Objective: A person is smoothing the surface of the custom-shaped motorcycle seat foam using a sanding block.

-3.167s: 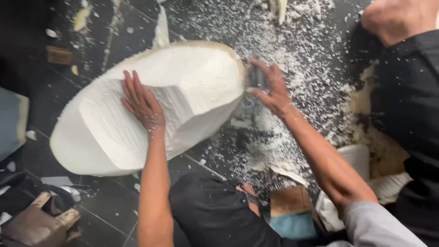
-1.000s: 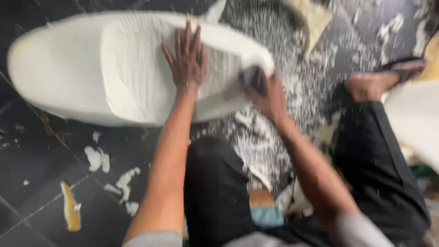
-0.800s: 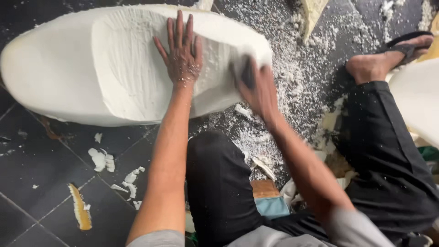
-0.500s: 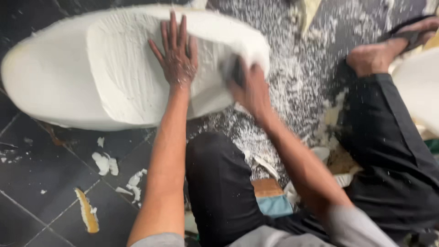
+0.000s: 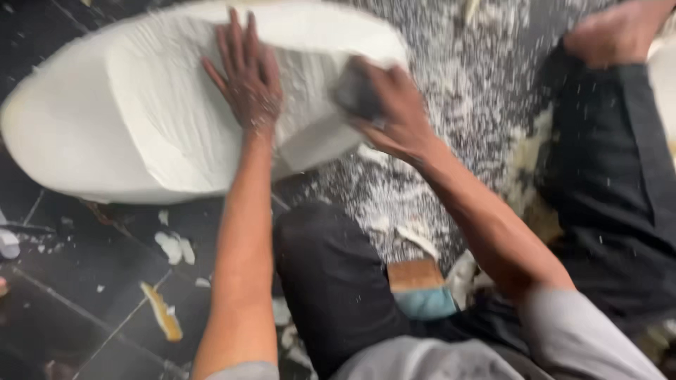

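The left hand (image 5: 246, 77) lies flat on the big white foam form (image 5: 141, 119), fingers spread and released, gripping nothing — only pressing the form down to the floor. The right hand (image 5: 394, 112) is clenched around a small dark grey block (image 5: 352, 91), apparently a rasp or sanding block, though blur hides its make; its face meets the form's right-hand edge, where a cut step shows.

The form itself, a long rounded slab with a roughened, scored top, lies on the dark tiled floor (image 5: 84, 281), just beyond the person's bent knee (image 5: 317, 246).

To work this edge well, I judge the flat hand should stay close behind the block so the form cannot skid, and the strokes should run along the edge with even pressure, since foam like this likely tears if the block digs in at a corner.

To the right of the form the floor is thick with white crumbs and dust (image 5: 451, 91), which could let the form slide. Below it lie pale scraps (image 5: 176, 248) and a yellowish sliver (image 5: 162, 311). Well to the right of the form a bare foot (image 5: 612, 32) and a dark trouser leg (image 5: 620, 162) stretch out — whose they are cannot be told.
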